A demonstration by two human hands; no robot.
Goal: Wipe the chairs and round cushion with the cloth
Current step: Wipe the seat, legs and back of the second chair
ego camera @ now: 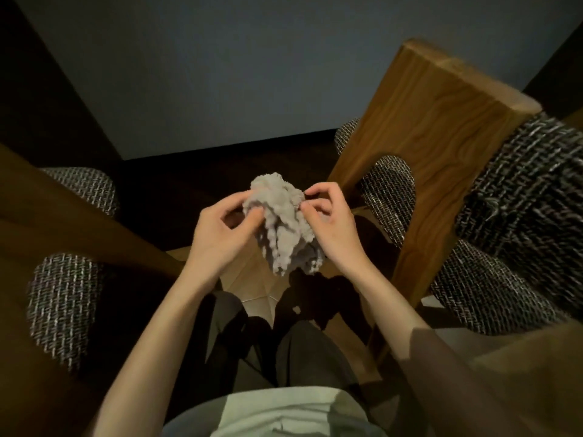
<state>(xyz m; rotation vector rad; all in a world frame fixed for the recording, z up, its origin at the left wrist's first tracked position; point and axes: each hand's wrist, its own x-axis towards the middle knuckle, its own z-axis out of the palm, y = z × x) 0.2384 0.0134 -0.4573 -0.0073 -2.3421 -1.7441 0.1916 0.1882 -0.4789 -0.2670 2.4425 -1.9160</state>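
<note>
Cloth (285,228) fluffy, nubby grey microfibre; chair (441,137) smooth grained wood; cushions (520,190) coarse woven tweed.

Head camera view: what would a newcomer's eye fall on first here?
The crumpled pale grey cloth in the middle draws the eye first, pinched between the left hand and the right hand. On the right stands a wooden chair with a broad grained panel and dark woven upholstery. A tweed chair sits in shadow on the left.
</note>
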